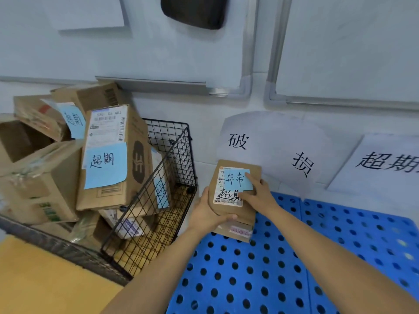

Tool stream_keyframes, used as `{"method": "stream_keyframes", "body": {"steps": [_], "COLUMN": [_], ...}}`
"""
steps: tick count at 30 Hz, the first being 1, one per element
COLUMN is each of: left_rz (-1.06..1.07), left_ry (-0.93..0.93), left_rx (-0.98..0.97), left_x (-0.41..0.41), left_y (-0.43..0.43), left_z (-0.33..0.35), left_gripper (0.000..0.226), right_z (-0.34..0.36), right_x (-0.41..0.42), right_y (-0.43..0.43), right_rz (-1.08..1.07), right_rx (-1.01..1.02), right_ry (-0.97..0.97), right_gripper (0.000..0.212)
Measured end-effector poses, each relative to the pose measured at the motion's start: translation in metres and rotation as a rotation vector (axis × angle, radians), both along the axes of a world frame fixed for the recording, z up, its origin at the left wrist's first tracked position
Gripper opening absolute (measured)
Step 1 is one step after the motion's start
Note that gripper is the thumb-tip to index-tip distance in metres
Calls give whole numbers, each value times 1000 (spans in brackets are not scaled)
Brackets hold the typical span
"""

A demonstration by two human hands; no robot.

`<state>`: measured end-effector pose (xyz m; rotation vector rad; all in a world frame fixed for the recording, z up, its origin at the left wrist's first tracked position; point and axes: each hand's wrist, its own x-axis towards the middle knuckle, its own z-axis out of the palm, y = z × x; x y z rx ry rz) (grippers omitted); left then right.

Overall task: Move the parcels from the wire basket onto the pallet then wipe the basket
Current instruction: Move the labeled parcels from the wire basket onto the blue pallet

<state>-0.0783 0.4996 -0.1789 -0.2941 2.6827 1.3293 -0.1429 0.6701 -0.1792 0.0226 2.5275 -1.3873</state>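
A small flat cardboard parcel (pixel 247 173) with a white label and a blue sticky note is held over the far left corner of the blue perforated pallet (pixel 317 257). My left hand (pixel 207 211) grips its near left edge, thumb across the front. My right hand (pixel 256 191) lies flat on its face, fingers straight on the blue note. The black wire basket (pixel 163 191) stands to the left, holding several cardboard parcels; a tall box (pixel 133 137) with a blue note leans at the front.
White paper signs with black characters (pixel 269 143) hang on the wall behind the pallet. Whiteboard frames run along the wall above. A yellow surface (pixel 34 279) lies at the lower left beside the basket.
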Motion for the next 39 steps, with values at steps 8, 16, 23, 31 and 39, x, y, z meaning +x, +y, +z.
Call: {"method": "stream_keyframes", "body": {"steps": [8, 16, 23, 31, 39], "left_rz": [-84, -15, 48, 238, 469], "left_ry": [-49, 103, 340, 461, 459], "left_rx": [18, -17, -157, -214, -276], "left_x": [-13, 14, 70, 143, 226], "left_y": [-8, -7, -12, -73, -166], "left_z": [-2, 80, 173, 229, 244], "left_gripper": [118, 121, 99, 103, 101], "right_z": [10, 80, 165, 220, 239], "right_x": [13, 38, 75, 117, 159], "right_y": [-6, 5, -13, -78, -183], "right_rz": [17, 45, 202, 404, 590], "right_rx": [50, 100, 37, 26, 16], "right_ry": [16, 220, 448, 587, 637], "right_gripper": [75, 81, 81, 86, 84]}}
